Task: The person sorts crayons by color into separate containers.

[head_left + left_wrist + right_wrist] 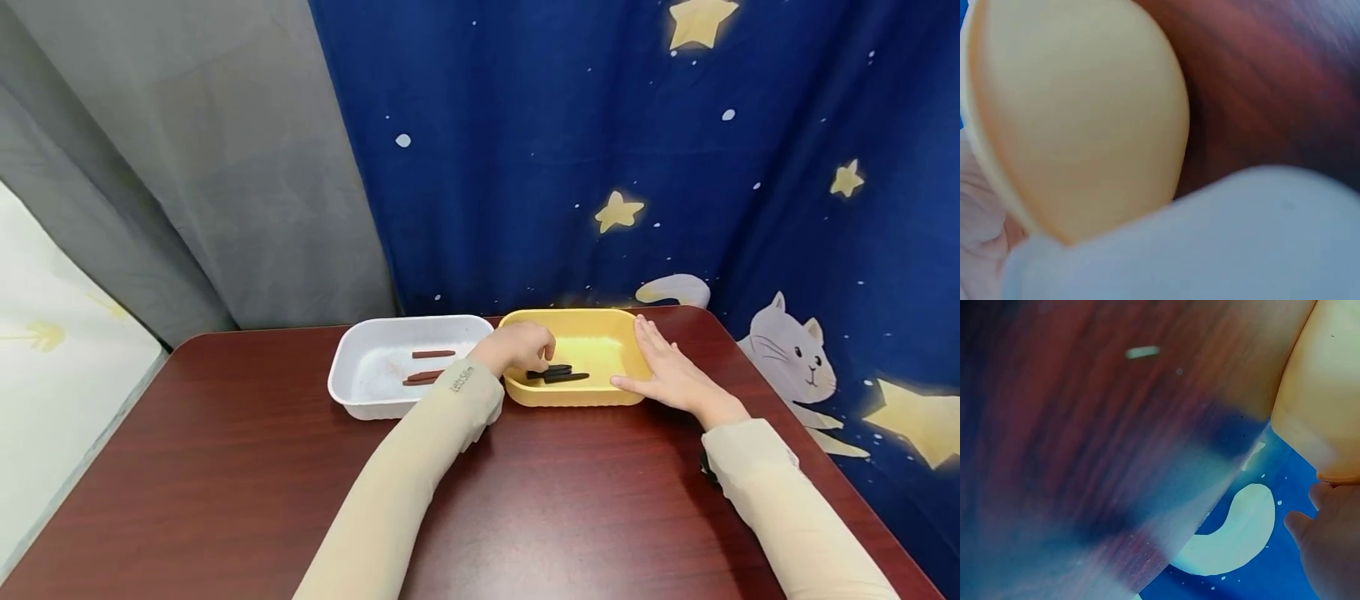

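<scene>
In the head view my left hand [525,343] reaches over the left rim of a yellow plastic tub [581,397]. Its curled fingers point down at several short black sticks [566,377] lying in the tub; I cannot tell whether it pinches one. Straight fingers of my right hand [671,371] rest along the tub's right end, thumb over the front rim. To the left stands a white plastic tub [356,404] with several reddish-brown sticks [433,354], partly behind my left forearm. In the right wrist view, the fingers [1329,519] lie beside the yellow tub [1325,381].
Both tubs stand side by side near the back edge of a dark red wooden table [247,450]. Behind it hang a grey curtain [225,167] and a blue curtain [510,167] with stars and a cat.
</scene>
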Tool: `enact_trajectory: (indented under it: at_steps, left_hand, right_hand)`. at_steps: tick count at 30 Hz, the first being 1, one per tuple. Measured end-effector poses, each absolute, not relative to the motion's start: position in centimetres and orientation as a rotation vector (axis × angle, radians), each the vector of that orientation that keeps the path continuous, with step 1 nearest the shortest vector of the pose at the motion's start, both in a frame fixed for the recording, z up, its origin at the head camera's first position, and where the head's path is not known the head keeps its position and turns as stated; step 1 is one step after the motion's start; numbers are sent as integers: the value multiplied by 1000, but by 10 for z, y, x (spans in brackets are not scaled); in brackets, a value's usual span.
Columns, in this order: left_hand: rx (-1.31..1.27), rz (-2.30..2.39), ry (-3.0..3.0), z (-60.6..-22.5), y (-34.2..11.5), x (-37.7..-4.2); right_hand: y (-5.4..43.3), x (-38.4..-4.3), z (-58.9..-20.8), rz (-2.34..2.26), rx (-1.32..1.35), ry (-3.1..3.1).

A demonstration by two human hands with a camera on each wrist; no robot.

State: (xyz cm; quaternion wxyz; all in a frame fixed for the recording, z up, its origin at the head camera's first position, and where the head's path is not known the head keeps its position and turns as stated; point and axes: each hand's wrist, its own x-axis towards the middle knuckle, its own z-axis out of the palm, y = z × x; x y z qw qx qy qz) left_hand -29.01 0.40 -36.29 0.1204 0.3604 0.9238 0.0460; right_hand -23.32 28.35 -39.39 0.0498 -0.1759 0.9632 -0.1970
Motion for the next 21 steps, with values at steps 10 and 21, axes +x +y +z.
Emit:
enact_trajectory:
  at_steps: [10,21]
  left_hand:
    - [1239,154,2840,-329,-41,-260]
    - [1369,406,3043,-317,-148,-195]
  right_hand:
    - [286,-235,-393,-602,-532,2929]
    - [288,-233,-397,-670,-542,2902]
